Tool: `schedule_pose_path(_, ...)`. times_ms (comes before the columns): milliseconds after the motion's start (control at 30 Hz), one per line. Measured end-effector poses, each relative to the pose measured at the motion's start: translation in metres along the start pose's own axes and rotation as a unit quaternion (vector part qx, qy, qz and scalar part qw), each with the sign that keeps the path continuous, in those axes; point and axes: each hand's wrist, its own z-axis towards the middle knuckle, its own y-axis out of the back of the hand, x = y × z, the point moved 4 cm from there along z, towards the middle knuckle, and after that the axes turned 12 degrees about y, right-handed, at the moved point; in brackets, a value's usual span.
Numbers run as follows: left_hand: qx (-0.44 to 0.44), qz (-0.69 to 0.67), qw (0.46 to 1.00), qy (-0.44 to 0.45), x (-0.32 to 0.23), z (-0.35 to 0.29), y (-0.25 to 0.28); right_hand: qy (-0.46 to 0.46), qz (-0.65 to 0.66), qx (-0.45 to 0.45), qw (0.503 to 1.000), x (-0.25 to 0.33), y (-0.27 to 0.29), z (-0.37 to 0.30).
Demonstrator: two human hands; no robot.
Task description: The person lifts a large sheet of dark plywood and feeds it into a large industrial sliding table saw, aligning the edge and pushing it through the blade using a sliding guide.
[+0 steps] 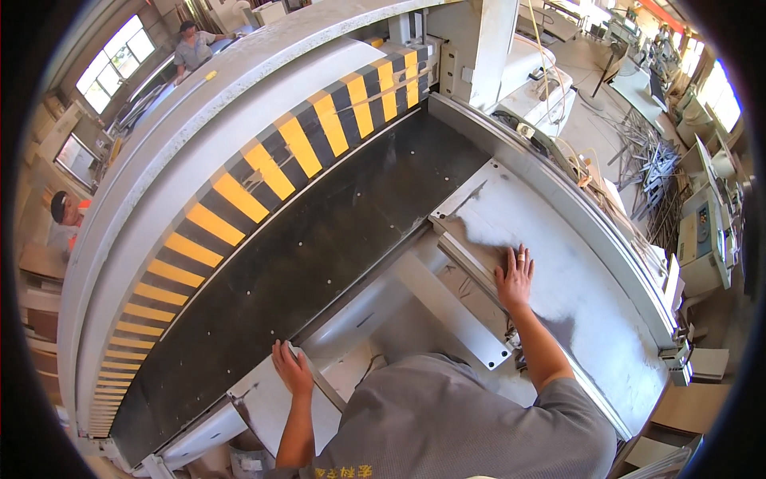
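My right hand (515, 278) rests palm down, fingers apart, on the inner edge of a wide pale metal table panel (606, 319) with worn, dull patches. My left hand (293, 367) lies on the corner of a smaller pale support table (283, 407), its fingers stretched toward the dark bed. Neither hand holds anything. Ahead of both hands runs the long black machine bed (319, 247), dotted with small pale spots. Between the hands, a metal crosspiece (455, 311) spans an opening in the frame.
A yellow-and-black striped guard (299, 144) and a curved-looking grey beam (159, 136) run beyond the bed. A raised metal fence (558, 191) borders the right panel. Two people (193, 49) are past the beam at left. Scrap strips (658, 172) lie piled at right.
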Motion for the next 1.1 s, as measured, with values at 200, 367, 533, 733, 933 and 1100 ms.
schedule_pose_path(200,0.013,-0.015,1.000,-0.005,-0.008,0.000,-0.003,-0.023,-0.030,0.015,0.999,-0.007,-0.002,-0.001)
schedule_pose_path(367,0.003,0.003,0.999,0.035,-0.009,0.000,0.015,-0.002,-0.020,0.040,0.999,0.008,-0.008,0.010)
schedule_pose_path(533,-0.004,0.003,1.000,0.029,-0.016,0.004,0.012,0.010,-0.021,0.023,0.999,-0.013,-0.025,-0.002)
schedule_pose_path(733,0.004,0.024,0.999,0.042,-0.004,-0.003,0.009,0.009,-0.089,0.074,0.993,-0.031,-0.051,0.001)
schedule_pose_path(933,0.007,0.027,0.998,0.048,-0.007,-0.003,0.012,0.019,-0.087,0.071,0.993,-0.031,-0.048,0.000)
schedule_pose_path(1100,0.004,0.036,0.999,0.041,-0.006,0.000,0.010,0.004,-0.078,0.078,0.994,-0.028,-0.043,0.000)
